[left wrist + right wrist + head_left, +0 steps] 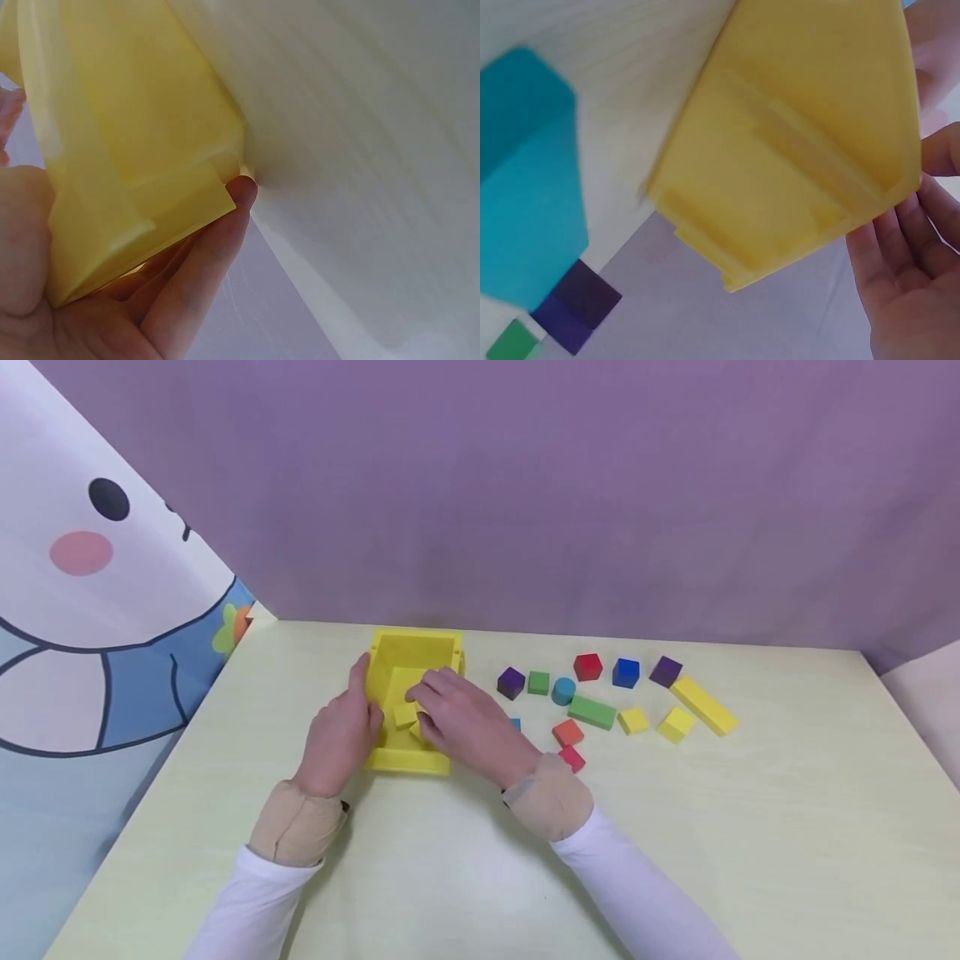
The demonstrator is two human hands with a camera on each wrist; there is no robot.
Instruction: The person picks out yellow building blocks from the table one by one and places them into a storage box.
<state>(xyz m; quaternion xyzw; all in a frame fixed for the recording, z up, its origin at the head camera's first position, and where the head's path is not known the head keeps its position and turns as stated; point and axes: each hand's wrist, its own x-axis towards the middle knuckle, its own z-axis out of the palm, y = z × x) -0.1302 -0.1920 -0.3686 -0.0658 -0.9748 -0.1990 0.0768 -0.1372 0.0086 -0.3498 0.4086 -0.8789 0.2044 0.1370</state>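
A yellow box (408,762) with an open top sits left of the table's middle. My left hand (341,735) grips its left wall, the thumb at the inner side; in the left wrist view its fingers (202,277) lie against the box's outside. My right hand (468,718) reaches over the right wall, fingers bent into the box. Close to its fingertips lies a yellow block (405,715), with part of another yellow block (417,732) beside the thumb. In the right wrist view the box wall (795,150) hides the fingertips, so whether they hold a block is unclear.
Right of the box lie a purple cube (512,683), a green cube (538,683), a blue cylinder (563,691), a long green block (592,712), a red block (588,667), a long yellow block (703,706) and several others. A purple curtain (555,510) hangs behind the table.
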